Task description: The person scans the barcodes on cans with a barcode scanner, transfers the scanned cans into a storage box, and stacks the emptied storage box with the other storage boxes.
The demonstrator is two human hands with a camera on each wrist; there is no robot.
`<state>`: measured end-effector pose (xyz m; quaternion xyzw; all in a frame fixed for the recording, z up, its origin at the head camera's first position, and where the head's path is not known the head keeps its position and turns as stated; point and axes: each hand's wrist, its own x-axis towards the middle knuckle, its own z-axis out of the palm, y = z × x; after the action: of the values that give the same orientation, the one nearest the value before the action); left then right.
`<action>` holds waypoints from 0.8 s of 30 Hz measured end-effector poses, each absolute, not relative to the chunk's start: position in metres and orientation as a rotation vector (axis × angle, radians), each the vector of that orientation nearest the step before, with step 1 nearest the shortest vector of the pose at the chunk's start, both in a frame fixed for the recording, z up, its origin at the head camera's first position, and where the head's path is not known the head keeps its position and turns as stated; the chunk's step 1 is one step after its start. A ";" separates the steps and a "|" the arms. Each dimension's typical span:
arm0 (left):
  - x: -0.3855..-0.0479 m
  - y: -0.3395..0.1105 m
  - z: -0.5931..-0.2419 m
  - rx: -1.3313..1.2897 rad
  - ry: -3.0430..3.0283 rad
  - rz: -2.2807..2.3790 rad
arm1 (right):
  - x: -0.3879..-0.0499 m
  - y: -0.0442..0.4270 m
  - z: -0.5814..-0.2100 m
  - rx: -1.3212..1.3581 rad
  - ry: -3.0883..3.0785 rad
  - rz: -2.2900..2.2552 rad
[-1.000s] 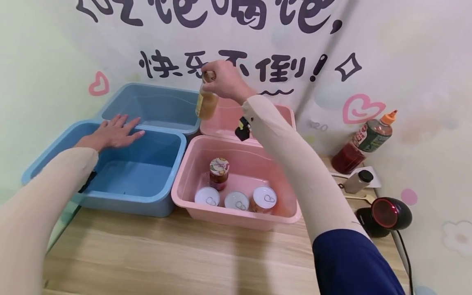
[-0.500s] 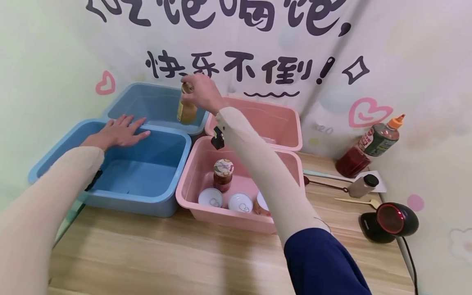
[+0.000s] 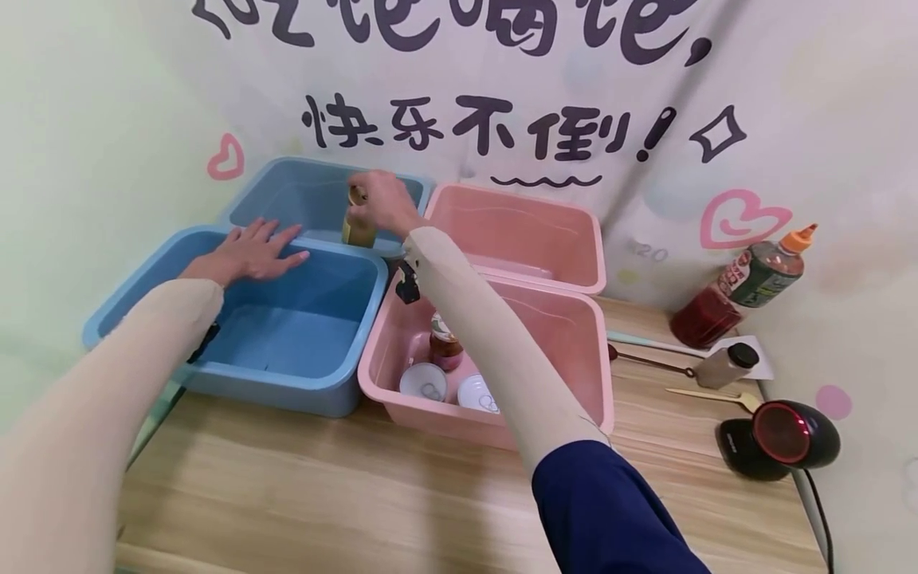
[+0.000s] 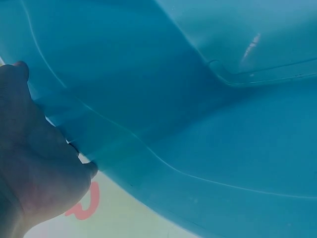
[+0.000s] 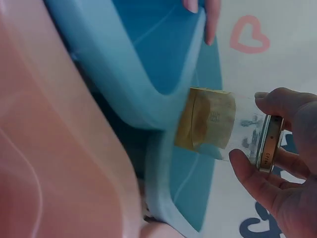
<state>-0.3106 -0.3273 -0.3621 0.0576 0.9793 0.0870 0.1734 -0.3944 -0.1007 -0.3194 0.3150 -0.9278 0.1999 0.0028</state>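
Observation:
My right hand (image 3: 387,202) pinches a glass jar (image 3: 358,229) by its top, over the right part of the rear blue bin (image 3: 315,191). In the right wrist view the jar (image 5: 218,121) has a yellowish label and a metal lid, with the fingers of my right hand (image 5: 282,148) around the lid end. Fingers spread, my left hand (image 3: 251,253) rests on the back rim of the front blue bin (image 3: 344,381). The left wrist view shows my left hand (image 4: 44,153) along the blue rim.
The front pink bin (image 3: 445,422) holds a jar (image 3: 446,351) and white-topped cans (image 3: 423,383). Behind it stands another pink bin (image 3: 516,231). At the right are a red sauce bottle (image 3: 746,279), a small black-capped bottle (image 3: 726,367), utensils and a black device (image 3: 782,434).
My right hand has carried the jar left from above the rear pink bin and lowered it at the rear blue bin. My left hand stays on the rim. The head view has shifted slightly.

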 end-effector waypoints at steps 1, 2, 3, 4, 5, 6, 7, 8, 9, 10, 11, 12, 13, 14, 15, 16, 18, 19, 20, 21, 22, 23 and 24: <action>-0.310 -0.328 -0.362 0.162 2.781 0.249 | -0.394 -0.103 -0.322 0.981 -2.917 0.629; -0.309 -0.327 -0.361 0.162 2.784 0.252 | -0.394 -0.105 -0.324 0.976 -2.922 0.633; -0.308 -0.327 -0.360 0.162 2.785 0.256 | -0.394 -0.107 -0.326 0.972 -2.930 0.645; -0.308 -0.327 -0.359 0.162 2.786 0.259 | -0.394 -0.110 -0.328 0.970 -2.935 0.650; -0.307 -0.327 -0.359 0.162 2.786 0.263 | -0.394 -0.111 -0.330 0.969 -2.939 0.652; -0.307 -0.326 -0.359 0.161 2.786 0.267 | -0.394 -0.113 -0.332 0.968 -2.941 0.659; -0.307 -0.326 -0.359 0.163 2.787 0.269 | -0.394 -0.114 -0.334 0.966 -2.944 0.664; -0.307 -0.326 -0.359 0.168 2.787 0.269 | -0.394 -0.115 -0.335 0.968 -2.947 0.667; -0.307 -0.325 -0.359 0.170 2.787 0.269 | -0.394 -0.116 -0.337 0.965 -2.954 0.672; -0.307 -0.325 -0.359 0.172 2.788 0.265 | -0.394 -0.117 -0.339 0.961 -2.961 0.666; -0.307 -0.325 -0.360 0.173 2.789 0.262 | -0.393 -0.118 -0.341 0.958 -2.969 0.669; -0.307 -0.324 -0.359 0.174 2.791 0.257 | -0.393 -0.119 -0.342 0.951 -2.978 0.673; -0.307 -0.324 -0.359 0.176 2.793 0.253 | -0.394 -0.119 -0.344 0.947 -2.988 0.671; -0.307 -0.324 -0.359 0.173 2.795 0.249 | -0.394 -0.120 -0.345 0.945 -2.995 0.673; -0.307 -0.324 -0.359 0.170 2.797 0.248 | -0.394 -0.121 -0.346 0.941 -3.003 0.675; -0.307 -0.324 -0.359 0.166 2.798 0.246 | -0.394 -0.122 -0.347 0.944 -3.007 0.670; -0.307 -0.324 -0.358 0.161 2.798 0.241 | -0.394 -0.125 -0.348 0.952 -3.012 0.659; -0.307 -0.324 -0.358 0.159 2.797 0.240 | -0.394 -0.126 -0.348 0.956 -3.015 0.656; -0.307 -0.324 -0.358 0.158 2.797 0.235 | -0.393 -0.128 -0.348 0.960 -3.017 0.651; -0.307 -0.325 -0.358 0.158 2.796 0.233 | -0.393 -0.129 -0.348 0.962 -3.018 0.645; -0.307 -0.325 -0.358 0.157 2.796 0.226 | -0.392 -0.131 -0.348 0.962 -3.018 0.637; -0.307 -0.325 -0.359 0.158 2.796 0.221 | -0.392 -0.133 -0.347 0.959 -3.020 0.634; -0.307 -0.326 -0.359 0.157 2.796 0.218 | -0.391 -0.135 -0.346 0.954 -3.024 0.636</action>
<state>-0.3069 -0.3261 -0.3587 0.0551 0.9816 0.0766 0.1658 -0.3913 -0.1348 -0.3462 0.2947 -0.9340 0.1964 -0.0461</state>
